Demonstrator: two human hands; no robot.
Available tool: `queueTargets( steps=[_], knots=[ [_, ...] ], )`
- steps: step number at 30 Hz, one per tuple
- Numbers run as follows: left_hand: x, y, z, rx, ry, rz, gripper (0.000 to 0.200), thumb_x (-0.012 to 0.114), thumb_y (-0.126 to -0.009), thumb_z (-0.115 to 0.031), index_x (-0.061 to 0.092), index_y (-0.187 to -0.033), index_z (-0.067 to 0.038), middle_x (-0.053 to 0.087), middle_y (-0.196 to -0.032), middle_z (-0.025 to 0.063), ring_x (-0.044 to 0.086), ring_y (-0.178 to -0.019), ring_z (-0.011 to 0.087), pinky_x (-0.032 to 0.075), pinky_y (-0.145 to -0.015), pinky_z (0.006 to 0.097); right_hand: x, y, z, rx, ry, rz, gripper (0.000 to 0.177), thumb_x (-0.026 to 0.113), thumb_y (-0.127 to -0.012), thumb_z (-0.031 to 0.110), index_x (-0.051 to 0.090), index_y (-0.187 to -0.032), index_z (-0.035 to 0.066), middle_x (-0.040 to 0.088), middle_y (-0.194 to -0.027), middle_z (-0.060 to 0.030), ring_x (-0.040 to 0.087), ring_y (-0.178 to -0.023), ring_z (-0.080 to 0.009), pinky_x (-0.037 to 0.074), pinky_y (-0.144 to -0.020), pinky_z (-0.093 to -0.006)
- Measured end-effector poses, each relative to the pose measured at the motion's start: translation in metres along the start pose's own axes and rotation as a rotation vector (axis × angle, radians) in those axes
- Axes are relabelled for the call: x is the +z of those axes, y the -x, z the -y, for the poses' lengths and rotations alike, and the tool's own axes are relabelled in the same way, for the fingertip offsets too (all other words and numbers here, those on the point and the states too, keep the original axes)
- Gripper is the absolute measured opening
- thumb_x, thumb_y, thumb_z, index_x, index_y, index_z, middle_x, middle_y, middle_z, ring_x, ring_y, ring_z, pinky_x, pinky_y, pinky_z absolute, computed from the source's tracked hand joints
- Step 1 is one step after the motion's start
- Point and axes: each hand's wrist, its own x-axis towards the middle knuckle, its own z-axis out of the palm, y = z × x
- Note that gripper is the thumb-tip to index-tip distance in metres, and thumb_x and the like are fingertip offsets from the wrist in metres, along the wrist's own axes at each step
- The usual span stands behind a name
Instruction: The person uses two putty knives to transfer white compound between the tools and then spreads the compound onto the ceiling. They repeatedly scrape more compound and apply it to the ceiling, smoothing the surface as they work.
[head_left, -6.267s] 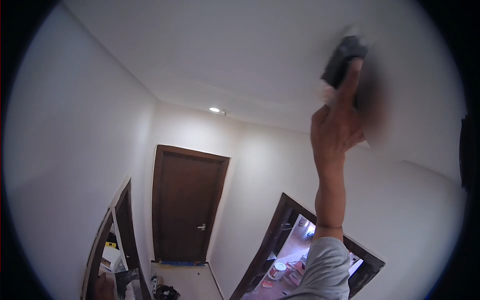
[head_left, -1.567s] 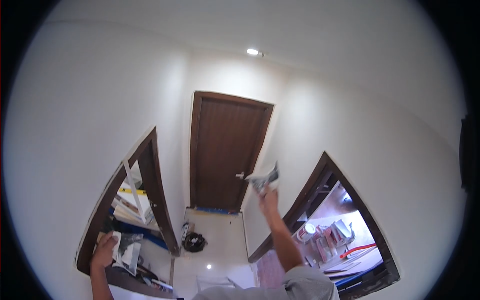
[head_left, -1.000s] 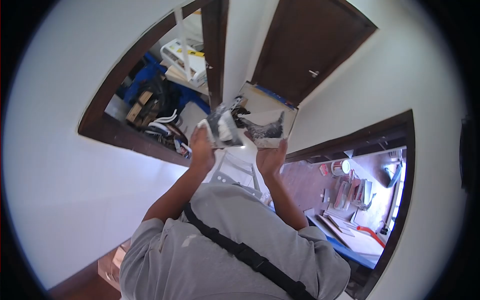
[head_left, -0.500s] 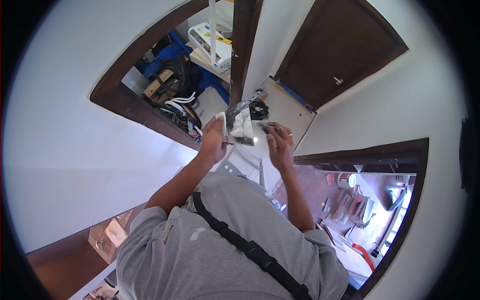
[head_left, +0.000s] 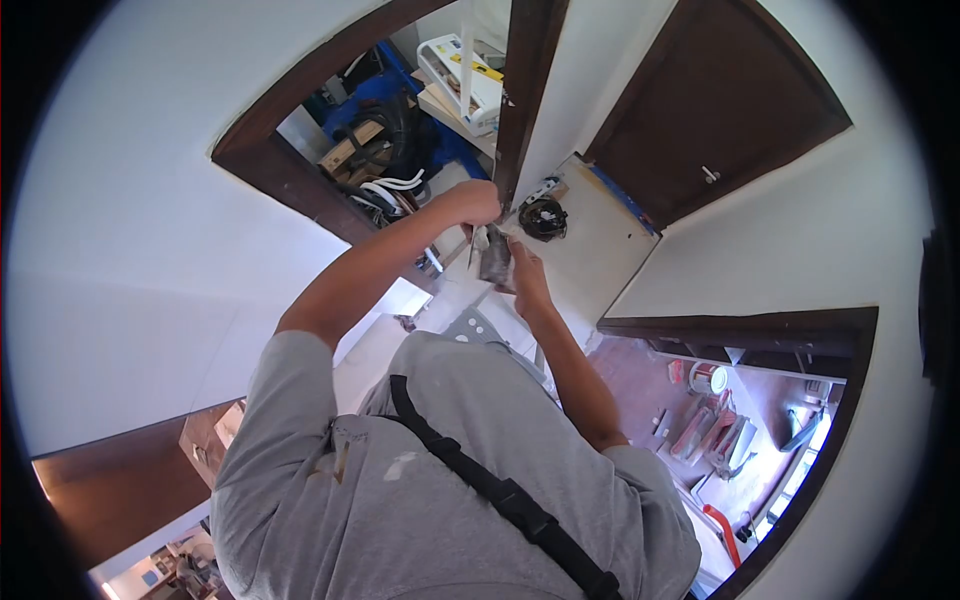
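Note:
Both my hands are close together in front of my chest, in the upper middle of the head view. My left hand (head_left: 472, 204) is closed with its back turned up, and a thin putty blade (head_left: 472, 248) hangs edge-on beneath it. White putty (head_left: 482, 238) sticks to the blade near the fingers. Thumb up, my right hand (head_left: 529, 272) is wrapped round a putty knife (head_left: 495, 262) whose grey, smeared flat face lies right beside the left blade. The right fingers are partly hidden behind it.
A black coiled cable (head_left: 543, 218) lies on the floor beyond my hands. Below them is a grey perforated step (head_left: 470, 326). Hoses and boxes fill the left doorway, near a white rack (head_left: 462, 85). A brown door (head_left: 715, 110) is ahead; a bucket (head_left: 708, 378) stands through the right doorway.
My left hand has turned over and lifted, tipping its putty-laden blade from flat to edge-on. My right hand has come left, bringing its knife against that blade. The view has shifted slightly.

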Motion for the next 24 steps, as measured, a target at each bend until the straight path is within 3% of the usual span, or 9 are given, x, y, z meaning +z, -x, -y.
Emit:
queueTargets(
  steps=[2,7,11,14,15,17,19,21,24],
  knots=[
    [0.011,-0.026,0.006,-0.053,-0.140,0.104,0.026,0.049,-0.083,-0.006,0.070,-0.086,0.008,0.070,-0.074,0.0201,0.071,-0.063,0.0318,0.059,-0.057,0.0395,0.009,-0.001,-0.004,0.119,-0.200,0.182,0.051,0.044,-0.102,0.043,0.046,-0.136,0.005,0.063,-0.121,-0.0129,0.066,-0.102,-0.0290,0.055,-0.080,-0.0526],
    [-0.017,-0.015,0.012,-0.130,-0.191,0.110,0.026,0.053,-0.081,-0.007,0.069,-0.092,0.010,0.072,-0.085,0.0227,0.073,-0.075,0.0318,0.058,-0.067,0.0422,0.005,-0.010,-0.010,0.245,-0.324,0.559,0.051,0.035,-0.104,0.046,0.043,-0.139,0.010,0.062,-0.125,-0.0152,0.064,-0.108,-0.0355,0.051,-0.087,-0.0603],
    [-0.016,0.032,0.054,-0.242,0.129,-0.507,0.038,0.053,-0.088,-0.017,0.061,-0.118,0.004,0.068,-0.091,0.0253,0.067,-0.085,0.0439,0.052,-0.076,0.0514,0.008,-0.002,-0.007,0.263,-0.369,0.710,0.055,0.025,-0.105,0.046,0.038,-0.144,0.009,0.055,-0.135,-0.0159,0.058,-0.118,-0.0373,0.049,-0.090,-0.0610],
    [-0.044,0.137,0.065,-0.134,0.267,-1.036,0.039,0.051,-0.092,-0.021,0.058,-0.123,0.001,0.065,-0.092,0.0312,0.062,-0.088,0.0493,0.049,-0.079,0.0537,0.015,0.020,0.027,-0.003,-0.487,0.598,0.063,0.021,-0.104,0.051,0.028,-0.151,0.009,0.041,-0.150,-0.0148,0.045,-0.132,-0.0407,0.045,-0.096,-0.0645],
    [-0.050,0.171,0.076,-0.357,0.380,-0.996,0.041,0.052,-0.092,-0.022,0.057,-0.126,0.000,0.065,-0.090,0.0305,0.064,-0.085,0.0465,0.050,-0.077,0.0511,0.015,0.019,0.040,-0.053,-0.505,0.560,0.064,0.021,-0.104,0.052,0.027,-0.152,0.009,0.040,-0.151,-0.0143,0.045,-0.133,-0.0403,0.044,-0.097,-0.0651],
    [-0.065,0.245,0.082,-0.376,0.397,-1.362,0.041,0.050,-0.093,-0.024,0.060,-0.118,0.007,0.068,-0.082,0.0190,0.064,-0.076,0.0291,0.050,-0.072,0.0419,0.015,0.004,0.062,-0.362,-0.540,0.486,0.054,0.029,-0.107,0.038,0.036,-0.143,0.000,0.047,-0.143,-0.0185,0.051,-0.126,-0.0400,0.048,-0.096,-0.0627],
    [-0.071,0.314,0.124,-0.244,0.480,-1.706,0.048,0.044,-0.096,-0.039,0.063,-0.105,0.004,0.065,-0.098,0.0137,0.060,-0.096,0.0222,0.047,-0.085,0.0388,0.024,0.020,0.119,-0.527,-0.548,0.480,0.046,0.038,-0.105,0.030,0.042,-0.138,-0.002,0.051,-0.137,-0.0164,0.056,-0.122,-0.0338,0.054,-0.092,-0.0584],
    [-0.106,0.379,0.125,-0.024,0.107,-2.034,0.056,0.038,-0.098,-0.045,0.062,-0.103,0.005,0.063,-0.112,0.0157,0.054,-0.116,0.0308,0.038,-0.103,0.0456,0.039,0.036,0.171,-0.724,-0.506,0.453,0.043,0.042,-0.105,0.027,0.044,-0.136,-0.002,0.052,-0.136,-0.0159,0.058,-0.119,-0.0329,0.054,-0.093,-0.0560],
    [-0.159,0.441,0.111,-0.184,-0.486,-2.165,0.047,0.032,-0.101,-0.037,0.059,-0.115,-0.001,0.058,-0.124,0.0177,0.038,-0.135,0.0374,0.027,-0.112,0.0510,0.070,0.054,0.247,-0.889,-0.665,0.417,0.034,0.045,-0.103,0.017,0.048,-0.132,-0.001,0.054,-0.131,-0.0174,0.057,-0.119,-0.0335,0.055,-0.092,-0.0528]
  ],
)
